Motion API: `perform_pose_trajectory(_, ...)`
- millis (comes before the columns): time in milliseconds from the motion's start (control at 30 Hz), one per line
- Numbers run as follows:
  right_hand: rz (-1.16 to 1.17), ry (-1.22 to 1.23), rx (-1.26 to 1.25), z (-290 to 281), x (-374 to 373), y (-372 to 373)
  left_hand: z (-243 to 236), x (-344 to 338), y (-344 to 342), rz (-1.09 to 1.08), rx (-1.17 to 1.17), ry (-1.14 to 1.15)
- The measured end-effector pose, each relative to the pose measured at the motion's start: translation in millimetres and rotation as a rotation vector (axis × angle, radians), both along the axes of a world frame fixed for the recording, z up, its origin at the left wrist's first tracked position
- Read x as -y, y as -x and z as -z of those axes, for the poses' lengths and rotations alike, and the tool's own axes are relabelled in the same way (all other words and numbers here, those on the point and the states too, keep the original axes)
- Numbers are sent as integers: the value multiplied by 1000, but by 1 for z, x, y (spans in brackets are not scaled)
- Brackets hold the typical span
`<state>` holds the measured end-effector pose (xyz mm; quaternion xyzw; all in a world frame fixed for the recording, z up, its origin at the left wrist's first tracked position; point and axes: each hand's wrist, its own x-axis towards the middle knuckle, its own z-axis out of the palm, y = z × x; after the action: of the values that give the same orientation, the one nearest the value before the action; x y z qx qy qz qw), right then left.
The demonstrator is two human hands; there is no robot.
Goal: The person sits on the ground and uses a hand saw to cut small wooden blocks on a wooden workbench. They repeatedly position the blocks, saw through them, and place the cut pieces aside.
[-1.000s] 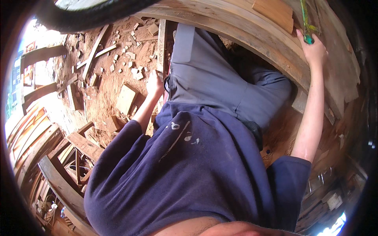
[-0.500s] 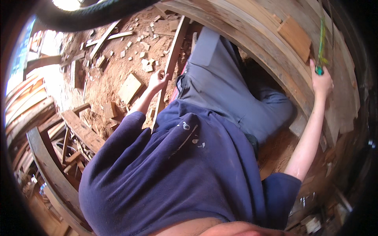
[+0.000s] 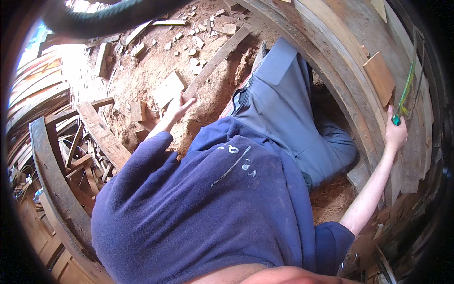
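The right hand [image 3: 395, 135], at three o'clock, has its fingers wrapped around the handle of a green handsaw [image 3: 405, 92] whose blade lies along the curved wooden beam [image 3: 352, 71], while the left hand [image 3: 178, 105], fingers seemingly spread, leans on a long plank [image 3: 217, 59] at eleven o'clock, probably for balance.

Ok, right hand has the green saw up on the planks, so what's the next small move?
Probably set the green-handled handsaw blade against the curved wooden planks: the right hand grips it raised there, while the left hand rests on a long wooden board.
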<state>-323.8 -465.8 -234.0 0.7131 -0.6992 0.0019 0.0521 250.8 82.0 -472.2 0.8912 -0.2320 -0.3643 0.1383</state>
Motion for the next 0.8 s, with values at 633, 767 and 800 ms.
perform_pose_trajectory(633,21,46,-62,-1,-2,-2,-9,17,70,309,245,-10)
perform_pose_trajectory(767,29,30,-63,2,2,0,-12,16,66,395,289,-4)
perform_pose_trajectory(800,23,37,-68,2,2,-1,-10,14,62,422,275,-63)
